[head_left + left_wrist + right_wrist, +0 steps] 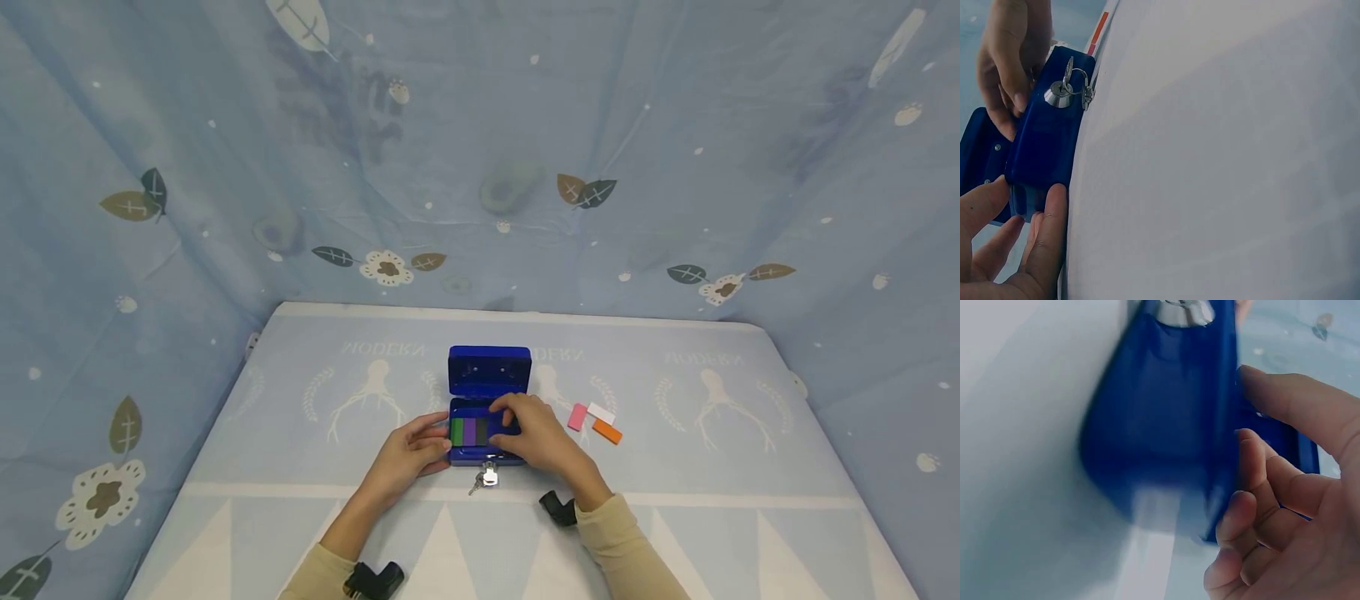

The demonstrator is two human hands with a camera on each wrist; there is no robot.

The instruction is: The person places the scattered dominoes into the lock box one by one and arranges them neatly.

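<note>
A blue metal cash box (468, 459) stands on the table with its lid (489, 371) raised at the back. A key ring with keys (476, 482) hangs from the lock on its front. Green (457, 432), purple (469, 432) and dark grey (482, 432) blocks lie side by side in its left part. My left hand (408, 454) touches the left end wall with fairly straight fingers, thumb at the rim (1007, 178). Over the right part reaches my right hand (536, 432), thumb and index spread apart beside the dark grey block, with nothing seen between them.
Right of the box lie a pink block (577, 417), a white block (601, 413) and an orange block (607, 431). A patterned cloth (712, 467) covers the table. Blue printed curtains (480, 167) stand behind and at both sides.
</note>
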